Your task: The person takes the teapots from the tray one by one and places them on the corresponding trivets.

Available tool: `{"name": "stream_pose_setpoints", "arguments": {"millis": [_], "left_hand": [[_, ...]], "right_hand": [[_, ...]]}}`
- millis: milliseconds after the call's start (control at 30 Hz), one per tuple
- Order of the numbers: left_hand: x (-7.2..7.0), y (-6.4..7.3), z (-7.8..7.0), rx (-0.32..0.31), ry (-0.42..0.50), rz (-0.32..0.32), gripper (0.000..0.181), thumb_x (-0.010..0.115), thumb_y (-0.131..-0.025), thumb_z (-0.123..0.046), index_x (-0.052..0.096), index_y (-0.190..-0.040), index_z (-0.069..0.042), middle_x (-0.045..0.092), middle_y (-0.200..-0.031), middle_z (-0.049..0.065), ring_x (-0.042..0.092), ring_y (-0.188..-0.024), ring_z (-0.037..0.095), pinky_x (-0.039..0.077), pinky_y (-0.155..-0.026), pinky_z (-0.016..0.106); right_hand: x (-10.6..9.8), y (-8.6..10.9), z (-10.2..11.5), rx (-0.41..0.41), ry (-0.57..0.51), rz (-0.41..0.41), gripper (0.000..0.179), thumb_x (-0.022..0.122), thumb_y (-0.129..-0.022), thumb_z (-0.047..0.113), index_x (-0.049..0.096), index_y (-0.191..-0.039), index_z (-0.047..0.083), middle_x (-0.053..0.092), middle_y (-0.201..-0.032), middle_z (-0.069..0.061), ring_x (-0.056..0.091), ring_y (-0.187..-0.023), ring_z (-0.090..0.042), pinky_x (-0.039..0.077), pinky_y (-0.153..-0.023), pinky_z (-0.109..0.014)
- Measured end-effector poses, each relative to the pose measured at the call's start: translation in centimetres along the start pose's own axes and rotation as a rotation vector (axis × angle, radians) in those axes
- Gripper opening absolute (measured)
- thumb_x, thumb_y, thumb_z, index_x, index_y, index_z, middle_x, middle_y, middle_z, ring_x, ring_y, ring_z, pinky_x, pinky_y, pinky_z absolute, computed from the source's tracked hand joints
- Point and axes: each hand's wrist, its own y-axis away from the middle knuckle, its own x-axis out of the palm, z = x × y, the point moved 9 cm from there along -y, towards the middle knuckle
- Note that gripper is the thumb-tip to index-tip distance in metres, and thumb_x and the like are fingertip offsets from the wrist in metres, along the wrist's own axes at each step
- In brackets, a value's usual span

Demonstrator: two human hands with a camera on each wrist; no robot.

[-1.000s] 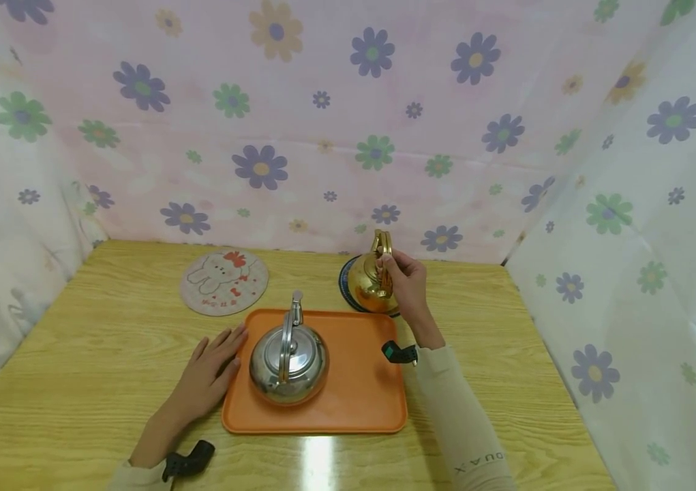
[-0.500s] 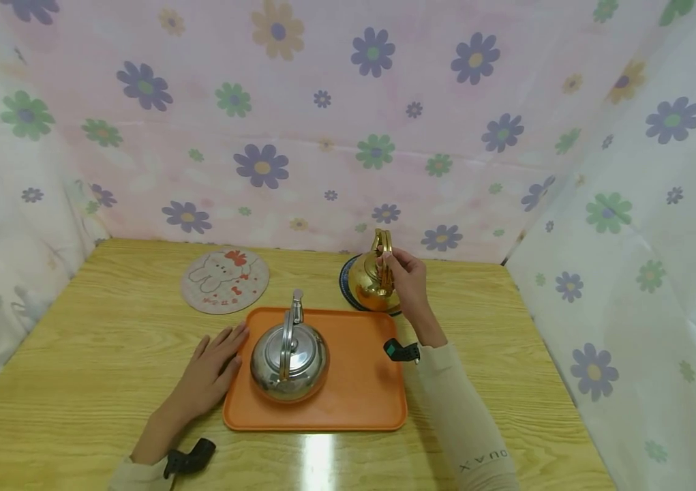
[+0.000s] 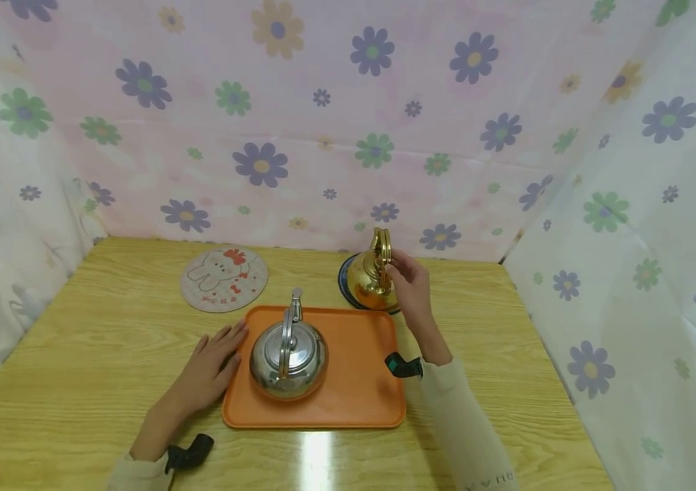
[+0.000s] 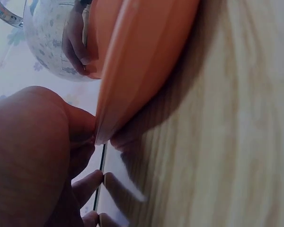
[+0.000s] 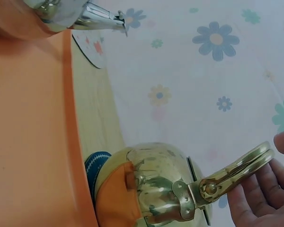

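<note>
A gold teapot (image 3: 367, 281) stands on a dark blue round mat (image 3: 344, 278) at the back right, its looped handle (image 5: 244, 170) upright in the head view. Beside that handle is my right hand (image 3: 412, 283); in the right wrist view the fingers (image 5: 260, 194) lie along one side of it, and the thumb stands off from it. My left hand (image 3: 209, 368) rests with fingers extended at the left rim of an orange tray (image 3: 362, 368), fingertips right at the edge in the left wrist view. On the tray's left half sits a silver teapot (image 3: 298, 354), spout pointing away.
A round pale mat with a rabbit drawing (image 3: 223, 279) lies on the wooden table (image 3: 108, 327) behind the tray. Flowered cloth (image 3: 335, 123) encloses the table at the back and both sides.
My right hand has loosened from the gold teapot's handle and shifted slightly right, its thumb coming away. The gold teapot stays on its mat. The left hand has barely moved.
</note>
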Motion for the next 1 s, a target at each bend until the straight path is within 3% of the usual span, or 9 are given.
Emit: {"name": "stream_pose_setpoints", "arguments": {"millis": [300, 533, 667, 767, 900, 1000], "left_hand": [[-0.6, -0.6, -0.6, 0.006, -0.046, 0.003, 0.048, 0.055, -0.103, -0.008, 0.048, -0.148, 0.006, 0.046, -0.152, 0.027, 0.039, -0.139, 0.055, 0.024, -0.109, 0.076], [-1.4, -0.8, -1.4, 0.051, -0.036, -0.031, 0.046, 0.058, -0.101, -0.004, 0.051, -0.144, 0.009, 0.052, -0.147, 0.029, 0.045, -0.136, 0.051, 0.033, -0.111, 0.067], [-1.5, -0.8, -1.4, 0.013, -0.022, -0.013, 0.047, 0.058, -0.101, -0.006, 0.050, -0.145, 0.008, 0.051, -0.147, 0.029, 0.046, -0.137, 0.049, 0.035, -0.111, 0.065], [-1.5, -0.9, -1.5, -0.023, -0.005, -0.001, 0.046, 0.058, -0.102, -0.007, 0.050, -0.146, 0.007, 0.052, -0.147, 0.028, 0.048, -0.136, 0.048, 0.036, -0.111, 0.064], [-2.0, -1.0, -2.3, -0.042, 0.009, -0.017, 0.044, 0.058, -0.102, -0.007, 0.052, -0.143, 0.008, 0.056, -0.142, 0.029, 0.051, -0.133, 0.049, 0.040, -0.108, 0.064], [-2.5, -1.1, -3.1, -0.059, 0.003, -0.032, 0.043, 0.059, -0.101, -0.006, 0.054, -0.141, 0.009, 0.059, -0.139, 0.029, 0.054, -0.130, 0.048, 0.042, -0.106, 0.063]], "right_hand": [[-0.3, 2.2, 1.1, -0.118, 0.044, 0.030, 0.040, 0.056, -0.103, 0.002, 0.056, -0.142, -0.001, 0.059, -0.140, -0.021, 0.057, -0.126, -0.035, 0.050, -0.094, -0.018], [-0.5, 4.7, 1.5, -0.288, 0.161, 0.076, 0.043, 0.055, -0.103, 0.002, 0.051, -0.146, -0.004, 0.052, -0.149, -0.022, 0.053, -0.132, -0.040, 0.047, -0.107, -0.050], [-0.4, 6.0, 1.2, -0.359, 0.279, 0.114, 0.045, 0.054, -0.105, 0.005, 0.048, -0.149, -0.001, 0.051, -0.150, -0.021, 0.052, -0.133, -0.039, 0.045, -0.104, -0.057], [-0.4, 6.8, 0.8, -0.379, 0.339, 0.160, 0.049, 0.054, -0.105, 0.007, 0.045, -0.152, 0.002, 0.049, -0.154, -0.018, 0.048, -0.139, -0.035, 0.040, -0.110, -0.058], [0.0, 7.7, -0.1, -0.395, 0.411, 0.241, 0.053, 0.054, -0.105, 0.009, 0.038, -0.156, 0.001, 0.041, -0.160, -0.016, 0.037, -0.147, -0.034, 0.031, -0.117, -0.061], [0.3, 8.5, -0.7, -0.397, 0.468, 0.309, 0.056, 0.054, -0.106, 0.012, 0.035, -0.157, 0.001, 0.037, -0.162, -0.017, 0.034, -0.148, -0.036, 0.031, -0.116, -0.063]]}}
